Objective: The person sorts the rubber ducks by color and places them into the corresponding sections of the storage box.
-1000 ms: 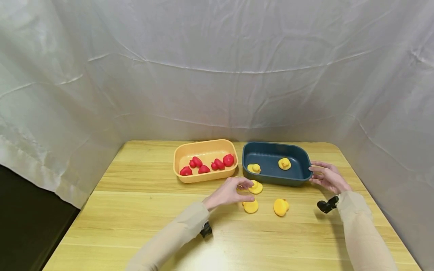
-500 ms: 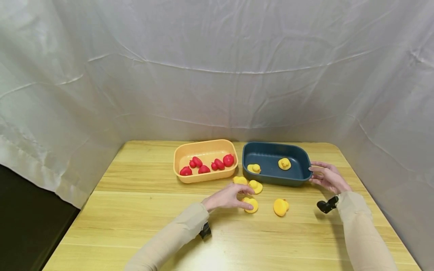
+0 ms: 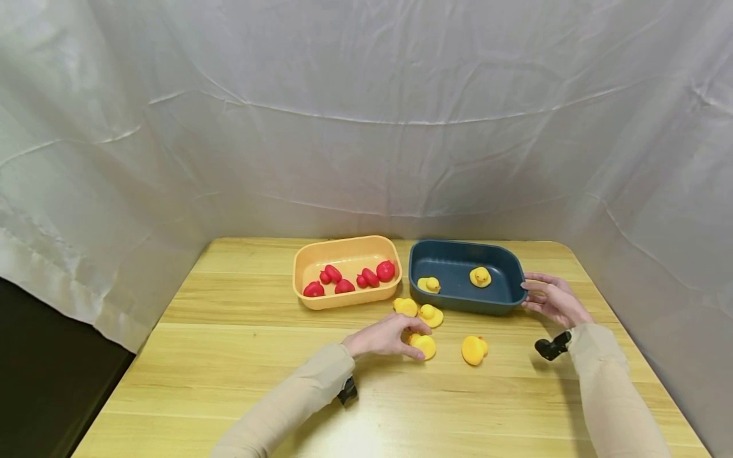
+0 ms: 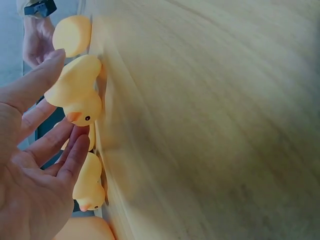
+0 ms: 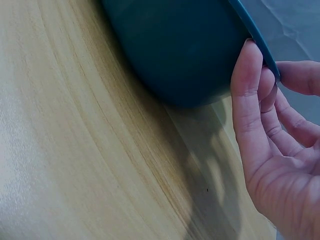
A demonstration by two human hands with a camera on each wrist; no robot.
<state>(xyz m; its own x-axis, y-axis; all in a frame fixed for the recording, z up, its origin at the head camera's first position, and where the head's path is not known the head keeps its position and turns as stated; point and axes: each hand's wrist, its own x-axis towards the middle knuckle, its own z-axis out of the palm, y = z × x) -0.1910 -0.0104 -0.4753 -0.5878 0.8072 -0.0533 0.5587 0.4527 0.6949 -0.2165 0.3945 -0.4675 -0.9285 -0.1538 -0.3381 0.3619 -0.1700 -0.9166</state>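
Head view first: the left hand (image 3: 389,335) is right at a yellow duck (image 3: 425,346) on the desk (image 3: 240,381), thumb on the near side, fingers arching over the far side, spread about as wide as the toy itself. Over to the right hand (image 3: 554,303), up against the end of the blue tray (image 3: 469,306), where two seated ducks (image 3: 480,277) share the floor. Just in front of that tray, a close pair of ducks (image 3: 431,316); off to the right of the left hand, a lone duck (image 3: 474,350). And alongside, the orange tray (image 3: 326,304) carries five red toys (image 3: 345,287).

Left wrist view: the yellow duck shows its beak and black eye, framed between thumb and fingers; whether they actually grip it, I cannot tell. More ducks line up beyond.

Right wrist view: here the hand is narrow, thumb and fingers pinching the blue tray's rim, a shadow falling across the desk below.
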